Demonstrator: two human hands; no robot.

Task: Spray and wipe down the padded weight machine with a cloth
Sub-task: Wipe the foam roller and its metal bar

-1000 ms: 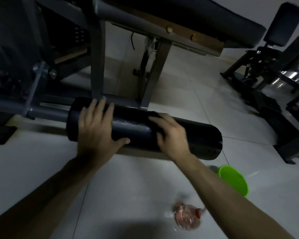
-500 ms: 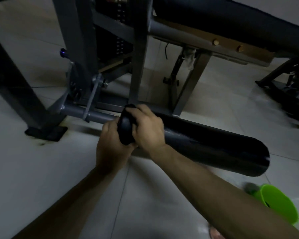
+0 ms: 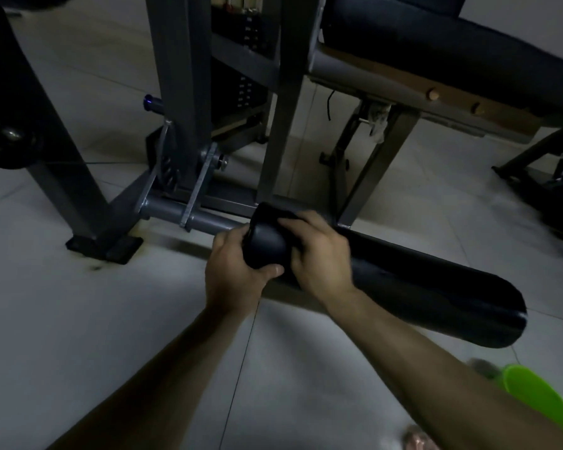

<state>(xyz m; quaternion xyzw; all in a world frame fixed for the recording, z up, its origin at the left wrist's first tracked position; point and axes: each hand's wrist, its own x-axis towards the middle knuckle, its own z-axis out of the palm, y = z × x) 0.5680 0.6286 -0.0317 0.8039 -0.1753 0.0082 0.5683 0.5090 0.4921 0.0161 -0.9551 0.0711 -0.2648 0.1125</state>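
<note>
A black padded roller [image 3: 420,287] lies low over the tiled floor on a grey steel bar [image 3: 205,219] of the weight machine. My left hand [image 3: 231,274] grips the roller's left end, thumb underneath and fingers round the end face. My right hand [image 3: 319,254] lies just beside it, fingers curled over the top of the roller. No cloth shows plainly under either hand. The machine's long black bench pad [image 3: 436,50] runs above at the upper right. A blurred pinkish bottle [image 3: 416,441] sits at the bottom edge.
Grey frame posts [image 3: 182,92] and a weight stack [image 3: 244,82] rise behind the roller. A black machine foot [image 3: 104,245] stands at the left. A green plastic container [image 3: 533,394] sits on the floor at the lower right. Another dark machine [image 3: 553,177] is at the right.
Both hands slid left along the roller from its middle to its left end and closed round it. My view turned left, moving the green container toward the frame's corner.
</note>
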